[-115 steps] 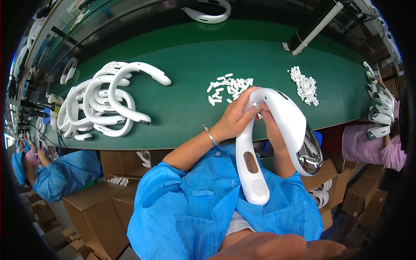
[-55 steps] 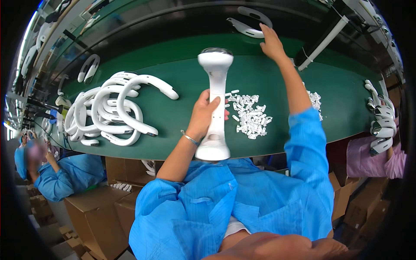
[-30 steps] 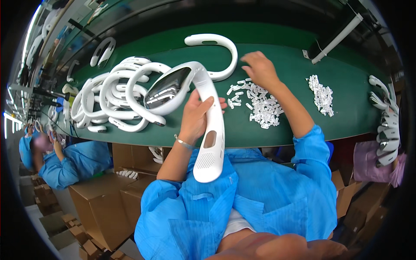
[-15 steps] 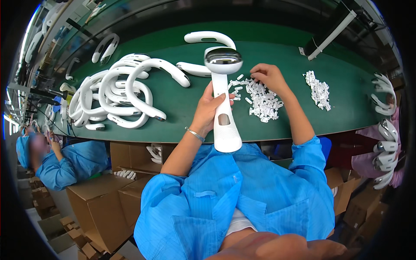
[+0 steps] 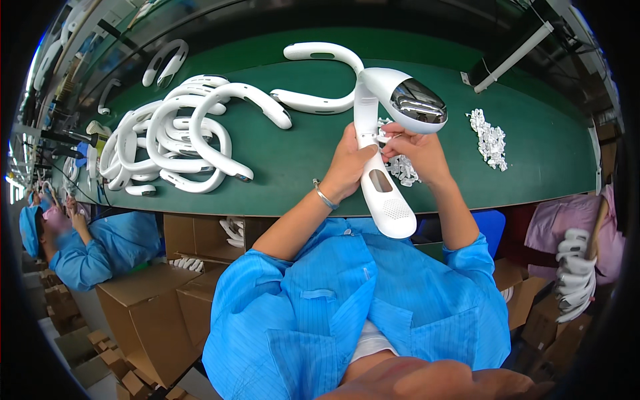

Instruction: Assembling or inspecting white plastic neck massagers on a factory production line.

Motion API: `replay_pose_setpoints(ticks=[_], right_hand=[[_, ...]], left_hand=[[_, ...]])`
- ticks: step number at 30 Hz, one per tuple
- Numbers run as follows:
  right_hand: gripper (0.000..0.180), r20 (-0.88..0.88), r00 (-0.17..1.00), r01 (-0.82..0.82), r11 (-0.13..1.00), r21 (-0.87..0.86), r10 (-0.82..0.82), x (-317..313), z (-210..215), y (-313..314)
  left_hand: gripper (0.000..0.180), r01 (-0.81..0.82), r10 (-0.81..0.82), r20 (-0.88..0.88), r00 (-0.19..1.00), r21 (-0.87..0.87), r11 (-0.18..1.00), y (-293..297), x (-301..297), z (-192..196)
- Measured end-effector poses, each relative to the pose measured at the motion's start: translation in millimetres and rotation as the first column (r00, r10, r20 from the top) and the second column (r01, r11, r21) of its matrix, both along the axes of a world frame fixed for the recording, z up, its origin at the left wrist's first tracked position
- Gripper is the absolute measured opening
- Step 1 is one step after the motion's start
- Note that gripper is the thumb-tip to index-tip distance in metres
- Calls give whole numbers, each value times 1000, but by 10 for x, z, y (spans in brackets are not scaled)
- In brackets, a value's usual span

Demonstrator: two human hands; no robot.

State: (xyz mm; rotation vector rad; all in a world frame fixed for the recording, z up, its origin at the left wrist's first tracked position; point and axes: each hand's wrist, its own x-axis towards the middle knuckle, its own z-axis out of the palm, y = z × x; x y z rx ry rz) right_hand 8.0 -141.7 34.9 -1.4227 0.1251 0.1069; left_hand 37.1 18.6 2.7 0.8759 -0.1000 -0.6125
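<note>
A white curved neckband device (image 5: 392, 212), with a shiny dark end and a perforated patch, is tilted above the bench. My left hand (image 5: 350, 167) wraps its middle, thumb across the front beside an oval window. Close to that thumb, my right hand (image 5: 421, 155) pinches what looks like a small white plastic piece at the device's edge; the fingers partly hide it. Behind and below the right hand, a pile of small white parts (image 5: 405, 172) is partly covered. A second white neckband (image 5: 320, 103) lies behind the device, which overlaps its curve.
A heap of white neckbands (image 5: 220, 150) covers the left of the green bench (image 5: 533, 160). Another pile of small white parts (image 5: 492, 143) lies to the right. Cardboard boxes (image 5: 143, 300) stand below at left. A co-worker (image 5: 110, 247) sits far left; a pink-sleeved person carries several neckbands (image 5: 575, 273) at right.
My right hand has come from the pile of small parts to the device. The device has turned, its shiny end swinging right. At the far right, the carried neckbands have moved lower.
</note>
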Motion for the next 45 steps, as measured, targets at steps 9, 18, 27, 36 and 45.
replay_pose_setpoints(ticks=[9,18,27,36,45], right_hand=[[23,-105,964,258,958,126,-246,-236,372,350],[27,143,986,116,963,-244,-83,-258,-1,156],[40,-6,976,210,928,308,-218,-485,-146,161],[39,60,969,236,969,70,-241,-579,-137,138],[39,360,930,278,790,-546,-79,-780,-191,-16]], left_hand=[[47,-64,39,277,960,81,995,-24,-171,162],[44,-239,32,617,786,256,937,-1,-203,142],[41,-160,23,598,802,177,971,-28,-263,117],[35,-324,185,662,727,93,941,-205,-309,24],[29,-253,219,406,887,31,967,-437,-2,86]])
